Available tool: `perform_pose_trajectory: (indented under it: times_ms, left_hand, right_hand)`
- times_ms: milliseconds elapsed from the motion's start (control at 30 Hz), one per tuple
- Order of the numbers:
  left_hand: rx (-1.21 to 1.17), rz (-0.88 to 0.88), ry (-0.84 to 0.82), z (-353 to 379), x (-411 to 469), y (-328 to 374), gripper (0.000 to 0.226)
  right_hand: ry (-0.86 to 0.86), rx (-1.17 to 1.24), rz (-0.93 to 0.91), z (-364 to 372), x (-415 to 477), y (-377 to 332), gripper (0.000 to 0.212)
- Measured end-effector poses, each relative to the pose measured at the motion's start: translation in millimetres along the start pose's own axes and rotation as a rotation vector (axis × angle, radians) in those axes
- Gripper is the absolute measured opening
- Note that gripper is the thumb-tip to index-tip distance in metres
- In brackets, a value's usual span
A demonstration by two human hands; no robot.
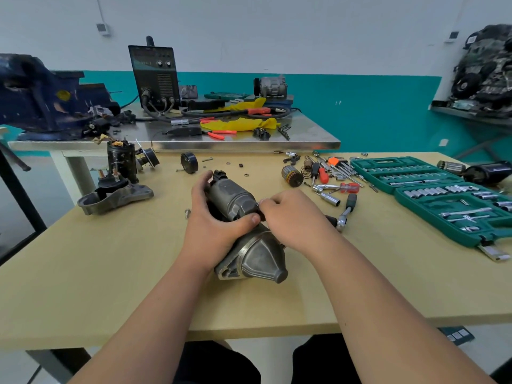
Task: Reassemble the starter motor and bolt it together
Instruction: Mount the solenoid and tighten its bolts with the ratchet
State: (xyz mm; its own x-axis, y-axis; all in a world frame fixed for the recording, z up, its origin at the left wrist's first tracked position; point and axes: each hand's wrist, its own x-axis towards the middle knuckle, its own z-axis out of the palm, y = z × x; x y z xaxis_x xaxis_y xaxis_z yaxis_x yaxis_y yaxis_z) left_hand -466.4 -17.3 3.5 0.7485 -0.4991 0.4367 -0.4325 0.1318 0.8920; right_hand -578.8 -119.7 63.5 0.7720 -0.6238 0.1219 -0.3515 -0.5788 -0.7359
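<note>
Steadying starter motor (pixel 235 199), laid on its side mid-tabletop (pixel 110 273), with left hand (pixel 216 221) wrapped round housing, presumably against rolling; pinching small part (pixel 260 202), likely a bolt, at housing edge with right hand (pixel 288 217).

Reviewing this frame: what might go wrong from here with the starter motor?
1. The right hand pinches a small shiny part at the starter motor; it may slip and drop.
2. Only the left hand steadies the motor, which lies on its side; it might roll.
3. A loose screw lies on the table beside it and could be left out.
</note>
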Motion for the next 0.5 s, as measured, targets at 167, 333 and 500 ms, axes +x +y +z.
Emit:
perform_pose_trajectory:
  times_ms: [167,333,500]
  left_hand:
    - [-0.03,0.039,-0.028,-1,-1,2,0.088]
    - [-0.029,0.044,-0.008,-1,-1,1,0.088]
    - [-0.029,0.04,-0.013,-2,-1,-1,0.087]
  right_hand:
    - [0.055,0.006,-0.025,-4,-2,-2,0.034]
    - [-0.025,0.074,0.043,-3,2,-3,0.035]
    - [-0.02,0.082,0.039,-2,5,8,0.036]
